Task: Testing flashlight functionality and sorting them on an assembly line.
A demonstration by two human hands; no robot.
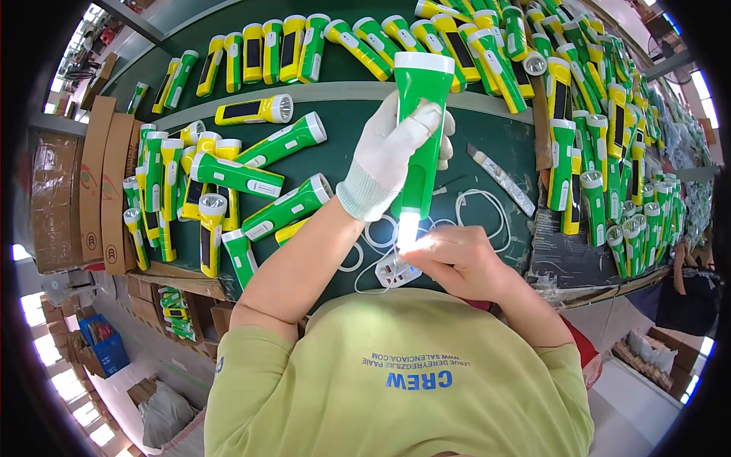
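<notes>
My left hand, in a white knit glove, is wrapped around a green flashlight with a white head. The flashlight stands nearly upright, head away from me, above the table. Its near end glows bright white. My bare right hand is closed at that glowing end, thumb and fingertips together; glare hides what they pinch. Just below, a white multi-port USB charger lies on the table, with white cables looped around it.
A box cutter lies to the right on the green table. Several green and yellow flashlights are piled at the left, with a row at the back and a dense group at the right. Cardboard boxes stand at the left edge.
</notes>
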